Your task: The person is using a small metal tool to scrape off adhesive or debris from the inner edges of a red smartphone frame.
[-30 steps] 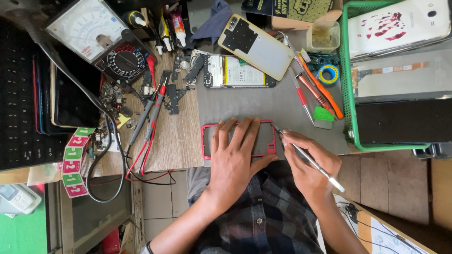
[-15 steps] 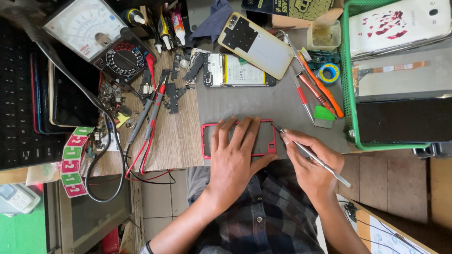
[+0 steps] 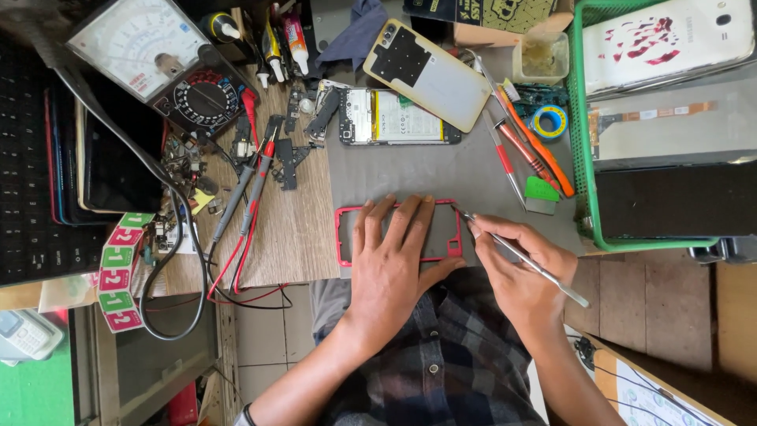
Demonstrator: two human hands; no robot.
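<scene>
Red phone frame [image 3: 344,237] is being pinned flat at mat's [image 3: 473,170] near edge by spread left hand [image 3: 392,264], w/ right hand [image 3: 516,272] clamped on tweezers [image 3: 524,259], best kept shallow at frame's rt corner.

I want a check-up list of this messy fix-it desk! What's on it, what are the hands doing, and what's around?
Surface: grey mat on a wooden bench.
Job's things: red phone frame flat on the mat; thin metal tool, tip at the frame's right edge.
Clutter: opened phone, gold back cover, screwdrivers, tape roll, glue tubes, small parts.
Hands: left hand presses flat on the frame; right hand grips the tool.
Cables: red and black meter probe leads.
Surroundings: analog meter, green basket, tiled floor.
</scene>
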